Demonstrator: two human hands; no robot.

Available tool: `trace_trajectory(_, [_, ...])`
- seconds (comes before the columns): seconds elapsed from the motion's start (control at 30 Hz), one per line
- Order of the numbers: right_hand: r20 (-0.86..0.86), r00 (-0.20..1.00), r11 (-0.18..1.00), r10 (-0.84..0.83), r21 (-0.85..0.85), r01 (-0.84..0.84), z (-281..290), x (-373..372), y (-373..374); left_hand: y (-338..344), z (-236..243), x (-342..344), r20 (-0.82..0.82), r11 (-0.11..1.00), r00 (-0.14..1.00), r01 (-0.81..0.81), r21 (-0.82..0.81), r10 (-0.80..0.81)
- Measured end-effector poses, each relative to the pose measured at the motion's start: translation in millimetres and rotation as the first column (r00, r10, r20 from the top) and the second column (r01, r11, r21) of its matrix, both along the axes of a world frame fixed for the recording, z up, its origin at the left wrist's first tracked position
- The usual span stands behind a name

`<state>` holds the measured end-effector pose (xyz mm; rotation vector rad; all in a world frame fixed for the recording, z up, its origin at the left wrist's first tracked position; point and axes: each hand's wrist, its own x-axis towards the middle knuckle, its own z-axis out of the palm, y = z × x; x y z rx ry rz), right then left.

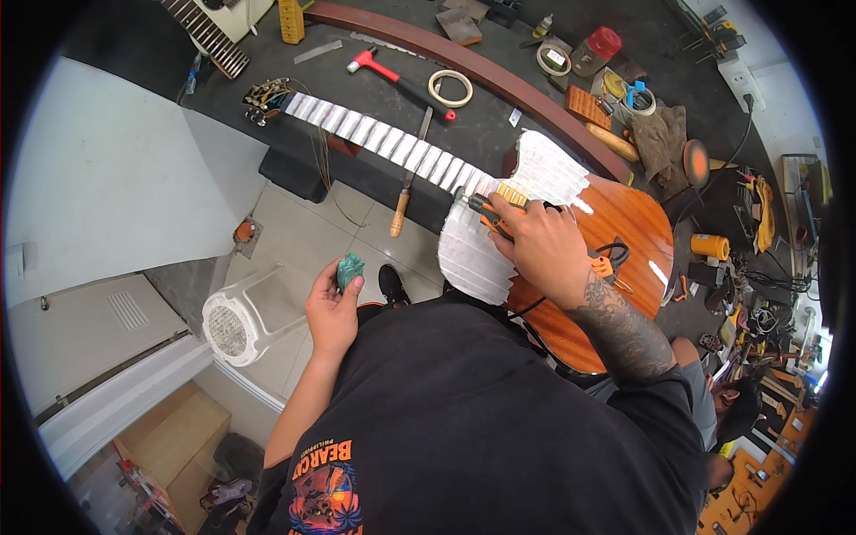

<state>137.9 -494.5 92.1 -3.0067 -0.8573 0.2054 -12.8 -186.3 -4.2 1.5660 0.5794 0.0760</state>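
Observation:
A reddish-brown acoustic guitar [624,223] lies on the dark workbench, its upper body and fretboard [383,135] covered in strips of white masking tape. My right hand [535,241] rests on the taped body near the neck joint, gripping an orange-and-black handled tool [490,214] against the tape. My left hand [334,308] hangs away from the bench over the floor, closed around a small crumpled teal pad [349,267].
On the bench [481,125] lie a red-handled hammer [392,76], tape rolls [450,87], a wooden-handled tool [406,201], a curved wooden strip [499,76], rags and clutter at right. A white fan [236,325] stands on the tiled floor. Another person sits at lower right [731,410].

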Motion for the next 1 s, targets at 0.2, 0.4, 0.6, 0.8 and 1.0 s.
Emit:
trace_trajectory(0.2, [-0.078, 0.996, 0.999, -0.042, 0.014, 0.043, 3.1, 6.7, -0.9, -0.7, -0.4, 1.4, 0.020, 0.999, 1.000, -0.009, -0.032, 0.009])
trace_trajectory(0.4, [-0.109, 0.991, 0.997, -0.073, 0.021, 0.075, 4.2, 12.8, -3.1, 0.2, 1.6, 2.9, 0.009, 1.000, 1.000, -0.004, -0.015, 0.004])
trace_trajectory(0.6, [-0.066, 0.997, 0.998, -0.051, 0.020, 0.052, 0.9, 19.6, -8.4, 0.3, 1.5, 2.5, 0.028, 1.000, 1.000, -0.006, -0.021, 0.006])
trace_trajectory(0.8, [-0.046, 0.997, 0.998, -0.057, 0.031, 0.059, -2.4, 26.1, -10.8, 0.1, 0.8, 1.2, 0.018, 1.000, 1.000, -0.016, -0.018, 0.016])
trace_trajectory(1.0, [-0.044, 0.996, 0.996, -0.081, 0.041, 0.082, -3.3, 34.1, -14.1, -0.2, 2.5, 0.7, -0.001, 1.000, 1.000, -0.016, -0.014, 0.016])
